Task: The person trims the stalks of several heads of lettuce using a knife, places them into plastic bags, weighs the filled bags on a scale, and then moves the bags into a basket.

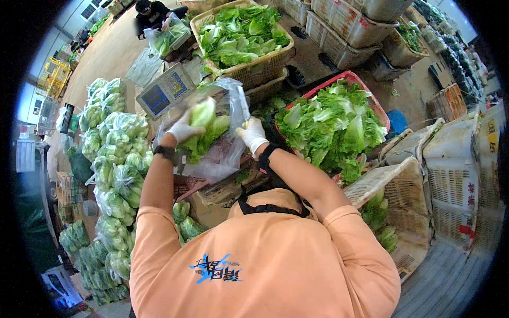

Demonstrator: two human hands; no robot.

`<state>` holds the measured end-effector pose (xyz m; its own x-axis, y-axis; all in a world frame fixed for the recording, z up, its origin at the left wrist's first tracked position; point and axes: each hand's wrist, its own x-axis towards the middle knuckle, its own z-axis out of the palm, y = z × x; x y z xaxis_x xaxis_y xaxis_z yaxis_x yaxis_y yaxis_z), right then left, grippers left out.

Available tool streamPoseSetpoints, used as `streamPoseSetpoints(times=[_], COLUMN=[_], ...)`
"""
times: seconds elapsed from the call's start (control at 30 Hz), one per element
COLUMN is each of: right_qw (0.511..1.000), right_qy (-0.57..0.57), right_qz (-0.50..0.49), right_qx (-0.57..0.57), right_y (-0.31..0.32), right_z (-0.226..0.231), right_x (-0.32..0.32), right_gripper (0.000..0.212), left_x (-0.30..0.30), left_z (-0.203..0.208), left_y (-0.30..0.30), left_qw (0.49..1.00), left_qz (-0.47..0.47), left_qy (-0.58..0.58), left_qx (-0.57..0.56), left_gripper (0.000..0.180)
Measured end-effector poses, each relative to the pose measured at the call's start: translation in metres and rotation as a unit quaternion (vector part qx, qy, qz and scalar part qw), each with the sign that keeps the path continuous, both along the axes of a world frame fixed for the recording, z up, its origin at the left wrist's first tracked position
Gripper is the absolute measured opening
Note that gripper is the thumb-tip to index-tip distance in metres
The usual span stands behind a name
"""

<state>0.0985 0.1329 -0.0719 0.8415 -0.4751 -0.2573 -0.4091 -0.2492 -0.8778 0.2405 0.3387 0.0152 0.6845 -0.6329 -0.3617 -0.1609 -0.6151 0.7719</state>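
Observation:
My left hand (183, 131), in a white glove, grips a head of lettuce (204, 127) at the mouth of a clear plastic bag (225, 159). The leaves are partly inside the bag and slightly smeared by motion. My right hand (253, 135), also gloved in white, is closed on the bag's right edge, holding it up. A dark band circles each wrist. Just beyond the bag stands a weighing scale (165, 91) with a blue panel, tilted toward the left. The bag hides what is beneath it.
Loose lettuce fills a red crate (383, 108) on the right and a beige crate (289, 46) ahead. Bagged greens (117, 175) are piled along the left. Stacked plastic crates (339, 42) stand behind, others (450, 164) at right. Another person (154, 16) handles a bag far left.

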Motion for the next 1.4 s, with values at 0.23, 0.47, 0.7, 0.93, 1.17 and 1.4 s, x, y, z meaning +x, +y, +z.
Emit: streamPoseSetpoints(times=[0.23,0.47,0.7,0.93,1.17,1.4], right_qw=[0.977,0.951,0.94,0.872,0.918,0.938], right_qy=[-0.052,-0.091,-0.196,-0.039,0.265,0.22], right_qz=[-0.069,-0.102,-0.103,-0.479,-0.269,-0.164], right_qx=[0.197,0.279,0.261,0.089,-0.121,-0.21], right_y=[0.009,-0.027,-0.1,-0.193,-0.258,-0.371], right_z=[-0.005,0.035,0.12,0.094,-0.041,-0.176], right_x=[-0.031,-0.09,-0.262,-0.545,-0.656,-0.607], right_gripper=[0.014,0.018,0.03,0.018,0.044,0.046], left_x=[-0.001,-0.046,-0.012,-0.138,-0.352,-0.457], left_z=[-0.084,-0.144,-0.106,0.026,0.057,-0.058], left_y=[-0.046,-0.057,-0.021,-0.154,-0.345,-0.388], left_qw=[0.879,0.914,0.975,0.924,0.949,0.912], left_qz=[-0.218,-0.121,0.071,0.223,-0.252,-0.368], left_qy=[-0.119,-0.226,-0.15,-0.261,0.082,-0.142], left_qx=[0.407,0.313,-0.147,-0.168,-0.17,-0.111], left_gripper=[0.096,0.097,0.032,0.027,0.018,0.095])
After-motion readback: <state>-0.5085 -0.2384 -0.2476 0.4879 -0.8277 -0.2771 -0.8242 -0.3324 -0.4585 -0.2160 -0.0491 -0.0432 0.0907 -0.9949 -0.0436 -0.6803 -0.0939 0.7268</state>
